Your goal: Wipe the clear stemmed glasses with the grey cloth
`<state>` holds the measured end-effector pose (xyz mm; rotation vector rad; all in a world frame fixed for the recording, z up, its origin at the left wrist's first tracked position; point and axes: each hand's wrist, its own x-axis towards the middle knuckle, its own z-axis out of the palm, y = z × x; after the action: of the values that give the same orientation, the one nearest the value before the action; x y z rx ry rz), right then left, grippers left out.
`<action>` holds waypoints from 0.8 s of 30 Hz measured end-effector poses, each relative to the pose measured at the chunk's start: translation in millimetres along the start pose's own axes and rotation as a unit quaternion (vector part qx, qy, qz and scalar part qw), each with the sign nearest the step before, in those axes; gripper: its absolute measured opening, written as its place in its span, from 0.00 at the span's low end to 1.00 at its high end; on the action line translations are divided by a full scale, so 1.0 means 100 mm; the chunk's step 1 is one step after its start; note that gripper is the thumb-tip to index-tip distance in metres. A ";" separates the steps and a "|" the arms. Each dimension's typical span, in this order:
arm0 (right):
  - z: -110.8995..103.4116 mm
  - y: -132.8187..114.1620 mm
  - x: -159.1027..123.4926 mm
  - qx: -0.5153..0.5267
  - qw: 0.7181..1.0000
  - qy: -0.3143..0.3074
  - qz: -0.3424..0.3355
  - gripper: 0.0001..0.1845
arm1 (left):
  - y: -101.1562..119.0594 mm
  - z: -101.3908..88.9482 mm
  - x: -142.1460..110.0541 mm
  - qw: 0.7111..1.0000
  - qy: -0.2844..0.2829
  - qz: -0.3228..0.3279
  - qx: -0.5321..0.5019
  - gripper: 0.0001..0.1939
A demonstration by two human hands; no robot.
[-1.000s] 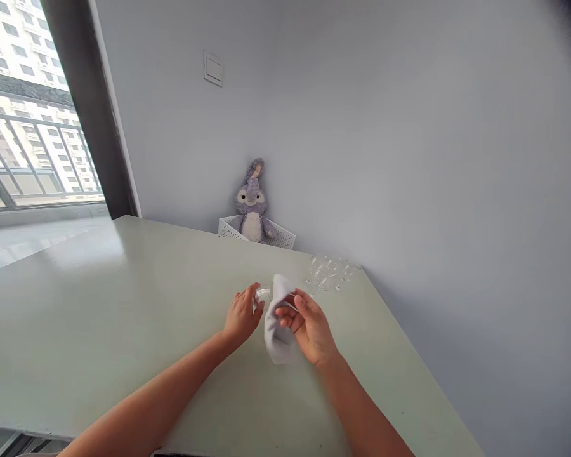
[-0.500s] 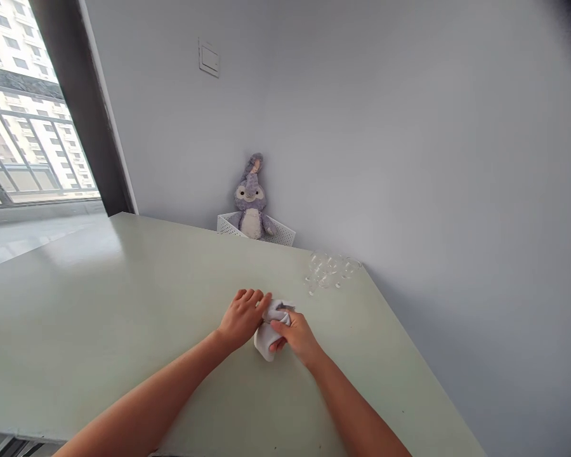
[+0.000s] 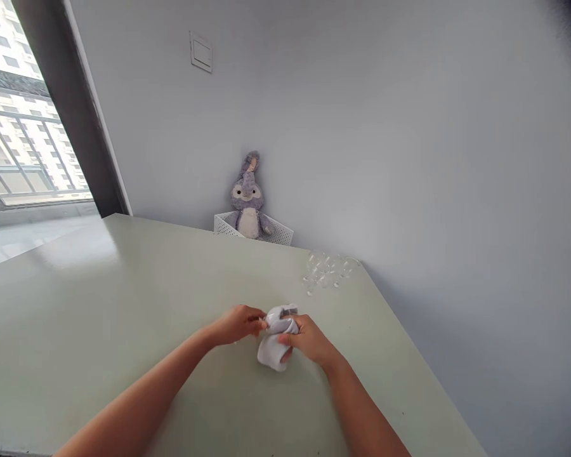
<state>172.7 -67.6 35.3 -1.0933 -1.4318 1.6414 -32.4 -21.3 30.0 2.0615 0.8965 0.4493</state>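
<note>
My right hand (image 3: 309, 339) is closed around a bunched white cloth (image 3: 272, 351), its thumb pressed on the near side. At the cloth's left edge, the fingers of my left hand (image 3: 242, 324) pinch a small clear glass (image 3: 262, 322). Most of that glass is hidden by the cloth and my fingers, so its shape does not show fully. Both hands are just above the pale green tabletop (image 3: 171, 285). Behind them, near the far right corner, several clear glasses (image 3: 327, 270) lie close together on the table.
A grey-purple plush rabbit (image 3: 248, 203) sits in a white perforated basket (image 3: 282, 235) beyond the back edge. Pale walls (image 3: 409, 158) meet behind the table, with a light switch (image 3: 202, 52) on the left one. A window with a railing (image 3: 23, 152) is at far left.
My left hand has turned and drawn back slightly toward me, now pinching at the cloth's left edge. The cloth and right hand have shifted slightly right and nearer. The view has tilted slightly.
</note>
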 end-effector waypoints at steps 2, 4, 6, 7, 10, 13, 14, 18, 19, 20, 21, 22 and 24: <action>0.01 0.10 0.09 0.079 0.994 0.074 0.003 0.16 | 0.03 0.05 0.03 0.982 0.151 0.044 0.106 0.15; 0.03 0.15 0.15 0.152 0.983 0.100 0.013 0.18 | 0.04 0.09 0.05 0.956 0.215 0.089 0.176 0.14; 0.04 0.14 0.14 0.160 0.984 0.083 0.007 0.18 | 0.02 0.08 0.06 0.956 0.207 0.096 0.186 0.13; 0.05 0.11 0.12 0.137 0.988 0.065 -0.004 0.17 | 0.00 0.06 0.05 0.963 0.193 0.082 0.170 0.12; 0.03 -0.02 0.01 0.034 0.999 -0.014 -0.026 0.17 | -0.04 -0.03 0.02 0.997 0.068 0.020 0.038 0.15; -0.02 -0.09 -0.04 -0.009 0.997 -0.079 -0.016 0.15 | -0.06 -0.07 -0.01 0.990 -0.103 -0.017 -0.095 0.21; -0.03 -0.07 -0.03 -0.001 0.997 -0.078 -0.012 0.15 | -0.06 -0.05 -0.01 0.988 -0.116 -0.026 -0.100 0.22; -0.05 0.13 0.12 0.124 0.991 0.048 0.020 0.16 | -0.07 0.07 0.03 0.991 0.102 0.007 0.088 0.15; -0.04 0.18 0.15 0.159 0.983 0.080 0.032 0.16 | -0.08 0.10 0.04 0.977 0.153 0.031 0.144 0.13; -0.03 0.21 0.17 0.183 0.978 0.098 0.037 0.16 | -0.08 0.12 0.05 0.965 0.182 0.051 0.183 0.12; -0.01 0.22 0.18 0.189 0.976 0.100 0.034 0.16 | -0.09 0.12 0.05 0.960 0.187 0.057 0.198 0.12; 0.00 0.21 0.17 0.175 0.980 0.090 0.021 0.16 | -0.10 0.11 0.05 0.965 0.177 0.047 0.188 0.12; 0.03 0.13 0.10 0.096 0.994 0.043 -0.012 0.16 | -0.12 0.06 0.04 0.989 0.116 0.002 0.093 0.13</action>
<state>166.3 -61.3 21.3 -1.0208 -1.1996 1.6574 -31.5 -16.9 16.5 2.2103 1.1077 0.6373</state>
